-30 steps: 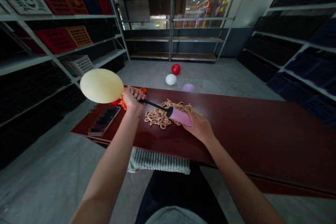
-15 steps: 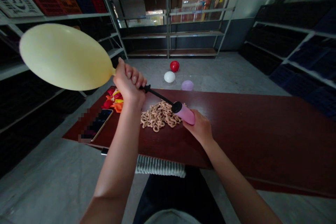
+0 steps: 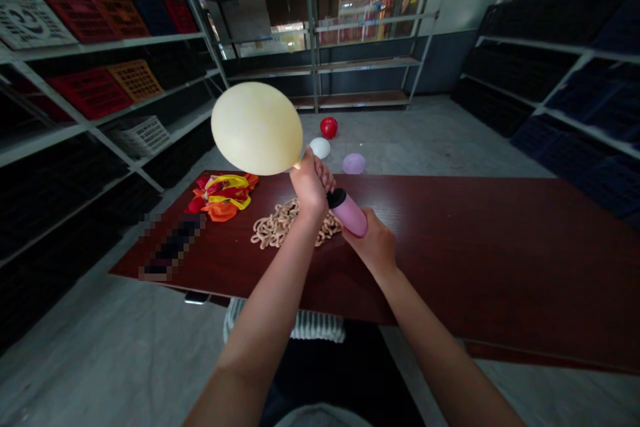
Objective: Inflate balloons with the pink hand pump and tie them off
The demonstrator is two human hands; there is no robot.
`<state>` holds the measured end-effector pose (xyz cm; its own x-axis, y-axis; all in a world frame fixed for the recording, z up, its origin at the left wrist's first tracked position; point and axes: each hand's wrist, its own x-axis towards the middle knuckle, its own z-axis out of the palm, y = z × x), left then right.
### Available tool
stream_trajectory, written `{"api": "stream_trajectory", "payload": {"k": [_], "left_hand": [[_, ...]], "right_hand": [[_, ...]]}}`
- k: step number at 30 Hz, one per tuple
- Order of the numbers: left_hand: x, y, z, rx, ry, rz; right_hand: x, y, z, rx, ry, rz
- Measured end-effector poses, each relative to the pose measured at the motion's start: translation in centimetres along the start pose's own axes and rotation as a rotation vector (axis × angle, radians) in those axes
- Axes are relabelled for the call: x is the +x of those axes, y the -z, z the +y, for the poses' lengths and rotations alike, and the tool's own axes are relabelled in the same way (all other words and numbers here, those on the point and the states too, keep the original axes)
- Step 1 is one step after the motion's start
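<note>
Left end of the table [image 3: 475, 233]: a dark pixelated object [image 3: 173, 247] is lying near the front edge, too blurred to identify. Just behind it, a red, yellow and orange heap [image 3: 225, 197] is sitting near the back edge.

Next, the yellow balloon [image 3: 257, 128], inflated, is hanging in the air above the table, up and left of the left hand [image 3: 311, 181]. Its long axis is running from upper left down to its neck at lower right — neck end is pointing into the fist. Left fingers are curling together, clamped around the neck; whatever is inside the fist is hidden. Beige rings [image 3: 273, 225] are lying in a pile on the table, lower than the hands and partly behind the left wrist.

Right of the fist, the pink pump [image 3: 351, 213] is slanting from upper left down to lower right, its black collar sitting right at the left fingers, no clear gap showing. Balloon and pump are roughly lining up, left fist between them. Right hand [image 3: 374, 241] is gripping the pump's lower end, fingers wrapping it, partly out of sight.

Key relation: left hand is the nearer one to the balloon — right hand is sitting a pump body away.
</note>
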<state>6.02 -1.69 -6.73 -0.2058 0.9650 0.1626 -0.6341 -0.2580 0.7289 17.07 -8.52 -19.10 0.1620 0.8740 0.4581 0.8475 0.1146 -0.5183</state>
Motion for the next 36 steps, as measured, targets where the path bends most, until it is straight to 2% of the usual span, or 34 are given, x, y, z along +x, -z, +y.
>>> {"api": "stream_trajectory", "payload": {"k": [3,7,14,19,23,27,31,33,36], "left_hand": [[0.2,0.9,-0.2,-0.024,0.053,0.059],[0.2,3.3,1.0,-0.048,0.082,0.133],[-1.3,8.6,3.2,-0.128,0.076,0.265],[-1.4,11.2,5.4,-0.188,0.043,0.332],[-1.0,12.3,8.1,-0.191,0.000,0.314],[-0.5,12.4,11.7,-0.142,-0.043,0.281],[-0.3,10.8,14.4,-0.093,-0.111,0.216],[-0.4,9.4,14.9,-0.064,-0.141,0.201],[-0.6,6.8,14.5,-0.045,-0.176,0.164]], "right_hand": [[0.1,0.0,0.0,-0.054,0.022,0.002],[0.1,0.1,-0.4,-0.080,0.115,-0.020],[-0.9,-0.7,-1.1,-0.101,0.404,-0.045],[-1.1,-1.1,-0.7,-0.171,0.489,-0.061],[-1.1,-1.1,-0.7,-0.204,0.506,-0.073],[-1.0,-1.0,-0.8,-0.155,0.487,-0.091],[-0.9,-1.0,-0.8,-0.095,0.423,-0.109],[-0.8,-1.0,-0.7,-0.069,0.393,-0.120],[-0.6,-0.7,-0.4,-0.033,0.324,-0.099]]}}
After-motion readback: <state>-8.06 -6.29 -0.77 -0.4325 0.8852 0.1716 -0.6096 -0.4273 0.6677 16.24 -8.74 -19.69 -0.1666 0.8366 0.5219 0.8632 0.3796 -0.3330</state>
